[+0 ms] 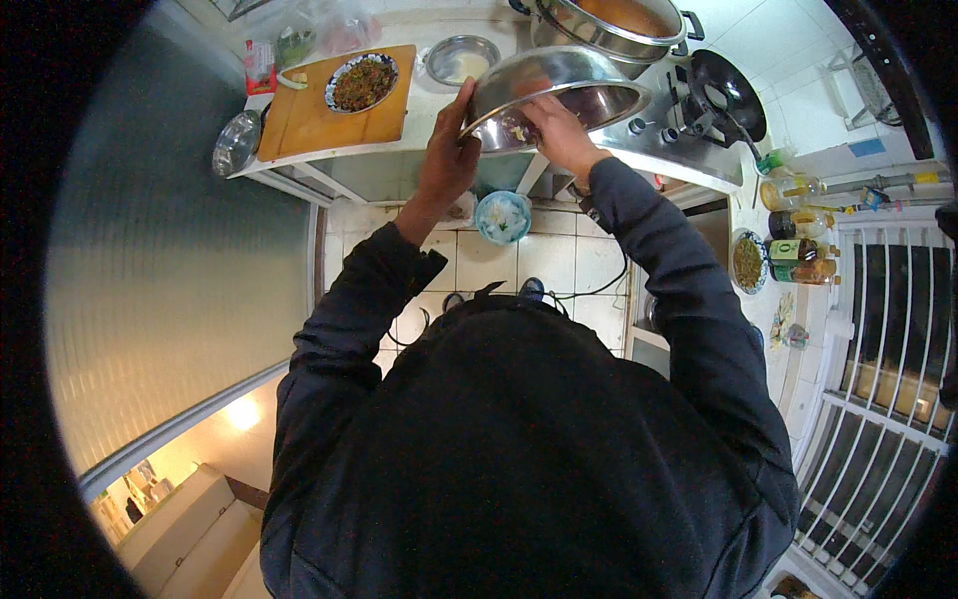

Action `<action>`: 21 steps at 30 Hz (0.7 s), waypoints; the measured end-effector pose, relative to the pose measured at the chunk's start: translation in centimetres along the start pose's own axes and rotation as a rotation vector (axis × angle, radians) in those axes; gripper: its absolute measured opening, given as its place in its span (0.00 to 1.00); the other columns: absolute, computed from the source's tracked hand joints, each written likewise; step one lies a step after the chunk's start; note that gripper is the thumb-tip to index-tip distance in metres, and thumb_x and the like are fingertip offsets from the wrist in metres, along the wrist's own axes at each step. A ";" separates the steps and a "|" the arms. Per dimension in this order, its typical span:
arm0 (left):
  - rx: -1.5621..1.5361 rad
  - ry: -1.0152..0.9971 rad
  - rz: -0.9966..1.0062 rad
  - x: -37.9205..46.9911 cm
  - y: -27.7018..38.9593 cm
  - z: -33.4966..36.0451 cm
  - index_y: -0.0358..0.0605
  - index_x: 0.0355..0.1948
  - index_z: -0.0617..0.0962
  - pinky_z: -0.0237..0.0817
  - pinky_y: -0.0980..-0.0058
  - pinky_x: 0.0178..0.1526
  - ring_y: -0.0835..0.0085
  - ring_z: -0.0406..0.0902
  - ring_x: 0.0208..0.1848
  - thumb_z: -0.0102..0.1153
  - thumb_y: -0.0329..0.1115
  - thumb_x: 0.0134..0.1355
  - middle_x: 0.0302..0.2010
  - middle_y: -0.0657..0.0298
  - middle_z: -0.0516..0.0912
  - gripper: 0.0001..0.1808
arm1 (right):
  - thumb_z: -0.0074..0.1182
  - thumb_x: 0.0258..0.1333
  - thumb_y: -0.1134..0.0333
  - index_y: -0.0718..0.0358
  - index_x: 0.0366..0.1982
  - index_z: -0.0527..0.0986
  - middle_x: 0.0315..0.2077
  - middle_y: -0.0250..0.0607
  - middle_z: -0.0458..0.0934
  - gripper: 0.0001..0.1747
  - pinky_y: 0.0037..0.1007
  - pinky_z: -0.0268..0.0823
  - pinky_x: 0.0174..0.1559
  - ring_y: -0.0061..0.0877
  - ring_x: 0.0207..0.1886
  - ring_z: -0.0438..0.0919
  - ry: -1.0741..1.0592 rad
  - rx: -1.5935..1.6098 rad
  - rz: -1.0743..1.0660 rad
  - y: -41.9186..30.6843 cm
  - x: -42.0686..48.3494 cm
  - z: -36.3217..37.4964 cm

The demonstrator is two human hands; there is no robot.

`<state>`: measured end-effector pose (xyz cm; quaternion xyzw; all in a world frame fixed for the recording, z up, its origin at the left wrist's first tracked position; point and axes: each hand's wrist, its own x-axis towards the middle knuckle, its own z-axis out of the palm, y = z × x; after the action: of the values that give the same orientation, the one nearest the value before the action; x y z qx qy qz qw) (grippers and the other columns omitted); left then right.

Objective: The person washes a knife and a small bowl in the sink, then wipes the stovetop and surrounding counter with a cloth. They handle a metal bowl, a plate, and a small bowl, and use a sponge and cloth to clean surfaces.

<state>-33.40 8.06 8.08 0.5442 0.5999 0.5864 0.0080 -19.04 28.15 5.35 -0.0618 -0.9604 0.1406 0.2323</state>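
Observation:
A large stainless steel bowl (pixel 569 67) is tilted on its side above the counter's front edge, its mouth towards me. My left hand (pixel 449 153) grips its rim at the left. My right hand (pixel 561 135) reaches into the mouth, fingers against the inner wall near some pale bits of food; whether it holds anything cannot be told. Behind the bowl stands a small metal bowl (pixel 462 60) with pale liquid. A patterned plate of chopped food (pixel 364 84) rests on a wooden cutting board (pixel 337 127) to the left.
A steel pot (pixel 629 37) with reddish-brown contents stands at the back, left of a black wok (pixel 730 93) on the gas stove. Another metal bowl (pixel 236 142) sits by the board. Bottles (pixel 801 249) and a plate of food (pixel 749 262) line the right counter. A lined bin (pixel 503 217) is below.

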 end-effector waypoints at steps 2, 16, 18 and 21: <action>0.028 -0.008 -0.016 0.2 0.0 0.1 0.57 0.81 0.59 0.67 0.61 0.69 0.52 0.74 0.66 0.49 0.10 0.56 0.64 0.49 0.76 0.51 | 0.59 0.50 0.81 0.58 0.60 0.77 0.57 0.48 0.77 0.32 0.45 0.71 0.63 0.47 0.64 0.74 -0.130 -0.079 0.101 -0.2 0.7 -0.1; 0.025 0.025 0.004 0.3 -1.2 -0.1 0.57 0.81 0.60 0.68 0.61 0.68 0.51 0.75 0.66 0.51 0.11 0.57 0.64 0.48 0.77 0.50 | 0.54 0.49 0.81 0.65 0.53 0.78 0.54 0.53 0.76 0.26 0.46 0.73 0.57 0.51 0.57 0.76 -0.067 -0.283 0.077 2.2 -1.9 -1.0; 0.021 0.029 0.004 0.4 -1.4 0.0 0.56 0.81 0.60 0.69 0.60 0.68 0.51 0.75 0.65 0.52 0.12 0.59 0.64 0.48 0.76 0.49 | 0.54 0.51 0.79 0.71 0.51 0.76 0.52 0.62 0.75 0.22 0.49 0.71 0.57 0.56 0.54 0.75 0.071 -0.466 0.118 2.6 -1.9 -1.0; 0.027 0.025 0.008 0.5 -1.7 0.3 0.55 0.81 0.60 0.70 0.60 0.66 0.50 0.76 0.65 0.53 0.13 0.61 0.64 0.48 0.76 0.48 | 0.55 0.52 0.78 0.73 0.53 0.76 0.52 0.66 0.73 0.24 0.51 0.71 0.58 0.57 0.54 0.75 -0.080 -0.515 0.280 3.1 -1.8 0.0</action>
<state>-34.51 9.03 7.13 0.5392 0.6056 0.5852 -0.0090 -17.29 30.81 3.68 -0.2451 -0.9550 -0.0747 0.1492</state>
